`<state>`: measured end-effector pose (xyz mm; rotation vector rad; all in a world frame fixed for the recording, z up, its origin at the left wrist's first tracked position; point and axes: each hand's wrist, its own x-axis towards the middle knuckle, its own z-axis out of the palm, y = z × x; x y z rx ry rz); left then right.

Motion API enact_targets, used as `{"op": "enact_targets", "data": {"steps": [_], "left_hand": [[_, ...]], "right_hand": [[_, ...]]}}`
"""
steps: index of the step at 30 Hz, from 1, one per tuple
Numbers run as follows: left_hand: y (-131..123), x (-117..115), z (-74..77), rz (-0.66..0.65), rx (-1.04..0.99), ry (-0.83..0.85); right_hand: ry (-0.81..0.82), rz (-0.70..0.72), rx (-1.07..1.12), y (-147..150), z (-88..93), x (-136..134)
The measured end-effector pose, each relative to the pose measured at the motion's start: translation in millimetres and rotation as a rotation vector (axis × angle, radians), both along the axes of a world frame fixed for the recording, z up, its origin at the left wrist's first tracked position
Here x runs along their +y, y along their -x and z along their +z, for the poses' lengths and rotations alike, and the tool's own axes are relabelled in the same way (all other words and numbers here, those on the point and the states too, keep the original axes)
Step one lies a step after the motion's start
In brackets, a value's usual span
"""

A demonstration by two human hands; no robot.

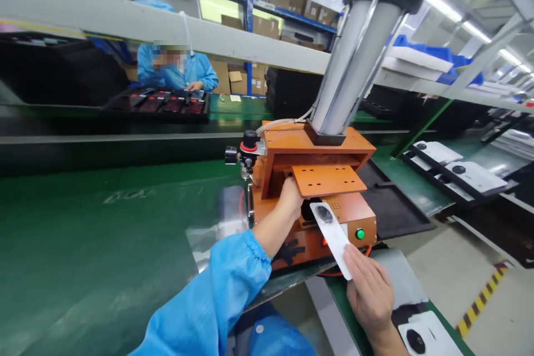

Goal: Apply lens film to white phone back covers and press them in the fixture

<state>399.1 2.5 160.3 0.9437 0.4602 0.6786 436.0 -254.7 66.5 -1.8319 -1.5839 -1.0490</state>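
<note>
In my right hand (369,286) is a white phone back cover (337,239) with a round dark camera ring at its far end. My fingers and thumb grip its near end, and it tilts in front of an orange pneumatic press (283,150). My left hand (291,197) reaches into the press beneath its flat orange plate (329,179). The plate and the press hide those fingers, so whether they hold anything does not show. A dark fixture (307,211) is partly visible beside that hand. A lit green button (359,233) sits on the press's front right.
More white covers (429,334) lie at the lower right, and others rest in black trays (454,172) farther right. A black tray (396,206) is beside the press. A pressure regulator (249,147) sticks out left. Across the bench, a person in blue (200,69) sits behind a loaded tray (158,105).
</note>
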Motion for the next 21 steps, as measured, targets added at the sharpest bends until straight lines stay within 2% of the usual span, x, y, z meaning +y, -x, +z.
{"op": "enact_targets", "data": {"steps": [3, 5, 7, 8, 9, 12, 13, 15, 18, 21], "left_hand": [[24, -5, -4.9, -0.014, 0.030, 0.003], [62, -20, -15.8, -0.107, 0.066, -0.007], [111, -40, -31.2, -0.277, 0.120, -0.053], [136, -49, -39.4, -0.349, 0.168, -0.134], [159, -58, -47.6, -0.376, 0.251, -0.283], [210, -78, -72.6, -0.349, 0.461, -0.845], [220, -83, -81.9, -0.338, 0.488, -0.975], [231, -93, -101.6, -0.338, 0.496, -1.112], [235, -102, -126.7, -0.349, 0.527, -1.155], [236, -106, -135.9, -0.347, 0.531, -1.143]], "right_hand": [[-0.148, -0.060, -0.002, -12, 6.6, 12], [-0.173, -0.075, -0.014, -21, 12.3, 22], [-0.135, -0.057, -0.041, -30, 19.2, 35], [-0.105, -0.032, -0.057, -34, 23.0, 43], [-0.065, -0.003, -0.070, -38, 26.8, 52], [0.124, 0.062, -0.087, -47, 37.7, 80], [0.196, 0.073, -0.088, -49, 41.1, 90], [0.316, 0.084, -0.090, -50, 47.5, 106], [0.367, 0.072, -0.099, -48, 55.6, 120], [0.404, 0.059, -0.068, -47, 59.8, 122]]}}
